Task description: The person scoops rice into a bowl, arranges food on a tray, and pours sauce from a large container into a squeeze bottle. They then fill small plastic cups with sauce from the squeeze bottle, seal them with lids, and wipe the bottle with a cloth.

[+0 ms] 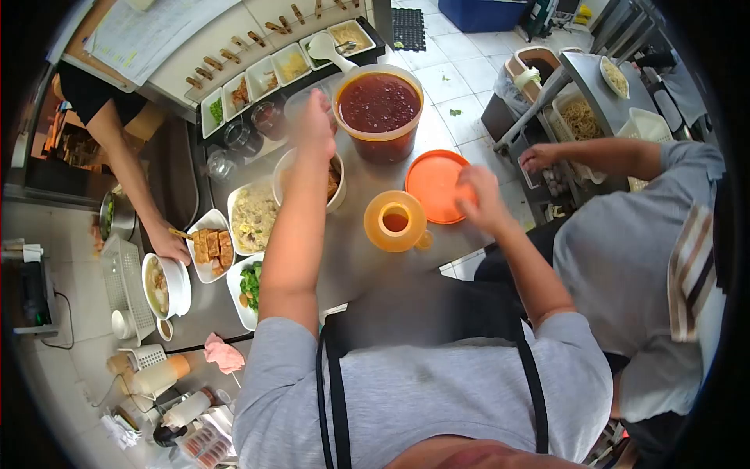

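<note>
A large tub of dark red sauce (380,105) stands at the table's far end, a white ladle (332,51) leaning out over its rim. My left hand (314,129) is at the tub's left side, its fingers smeared by motion. Under my left forearm, partly hidden, is a white round container (286,176) with brown food. At the right, my right hand (483,199) has its fingers closed at the edge of an orange lid (432,184). Between my arms stands a yellowish bottle with a funnel-like open top (385,234), red liquid showing in its opening.
Dishes of fried cutlet (221,267), fried rice (251,211) and greens (248,301) sit left. Across the counter, another person's hand (169,244) touches a soup bowl (180,288). A co-worker in grey (609,227) stands close right, reaching toward noodle containers (580,119). Topping trays (261,78) line the back.
</note>
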A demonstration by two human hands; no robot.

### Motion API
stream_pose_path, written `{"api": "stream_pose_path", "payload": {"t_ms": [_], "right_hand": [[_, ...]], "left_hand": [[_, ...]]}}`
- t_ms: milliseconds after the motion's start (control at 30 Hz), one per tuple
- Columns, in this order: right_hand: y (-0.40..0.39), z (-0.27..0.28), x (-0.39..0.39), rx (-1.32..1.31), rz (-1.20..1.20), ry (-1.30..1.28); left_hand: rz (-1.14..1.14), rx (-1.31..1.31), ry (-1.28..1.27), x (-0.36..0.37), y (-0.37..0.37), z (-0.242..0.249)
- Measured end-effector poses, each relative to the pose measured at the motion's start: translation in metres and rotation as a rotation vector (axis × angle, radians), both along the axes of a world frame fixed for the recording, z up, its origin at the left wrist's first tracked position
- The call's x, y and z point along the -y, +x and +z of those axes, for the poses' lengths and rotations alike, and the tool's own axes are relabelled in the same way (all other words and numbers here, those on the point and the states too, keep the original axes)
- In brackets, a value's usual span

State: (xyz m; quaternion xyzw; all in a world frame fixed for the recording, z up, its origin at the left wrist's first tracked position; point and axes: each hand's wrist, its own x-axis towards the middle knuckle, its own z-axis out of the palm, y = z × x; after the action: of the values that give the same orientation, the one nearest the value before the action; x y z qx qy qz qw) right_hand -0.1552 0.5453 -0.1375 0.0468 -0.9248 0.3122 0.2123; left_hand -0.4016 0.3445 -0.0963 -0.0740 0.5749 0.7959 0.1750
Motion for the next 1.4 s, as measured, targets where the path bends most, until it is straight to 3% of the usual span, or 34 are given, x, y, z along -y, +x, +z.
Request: {"api": "stream_pose_path", "payload": {"t_ms": [67,133,200,300,367,467,600,833,1400], "right_hand": [[-0.048,0.003,-0.006,0.079,-0.199,-0.818],[-0.099,0.026,-0.004,0.215,-0.304,-1.124],[-0.142,0.042,0.001,0.566,-0.390,-1.281],[-0.179,0.055,0.018,0.857,-0.214,-1.464],[-0.183,0.061,0.029,0.807,-0.242,-1.544],[-0.182,0.045,0.031,0.599,-0.031,-1.649],[-0.162,0.075,0.045,0.434,0.040,-1.831],[-0.132,0.138,0.061,0.164,0.036,-1.710],[-0.072,0.174,0.086,0.008,-0.080,-1.666]], "left_hand": [[0.005,-0.025,0.104,-0.013,-0.013,-0.015],[-0.074,0.028,0.259,-0.023,-0.012,-0.010],[-0.173,0.029,0.328,-0.027,-0.029,-0.024],[-0.064,0.062,0.272,-0.033,-0.008,0.001],[-0.067,0.029,0.280,-0.033,-0.008,-0.003],[-0.018,-0.003,0.201,-0.034,0.013,0.016],[-0.113,-0.099,0.289,-0.029,0.017,0.029],[-0.100,-0.231,0.244,-0.020,0.052,0.109],[-0.244,-0.279,0.396,-0.004,0.085,0.135]]}}
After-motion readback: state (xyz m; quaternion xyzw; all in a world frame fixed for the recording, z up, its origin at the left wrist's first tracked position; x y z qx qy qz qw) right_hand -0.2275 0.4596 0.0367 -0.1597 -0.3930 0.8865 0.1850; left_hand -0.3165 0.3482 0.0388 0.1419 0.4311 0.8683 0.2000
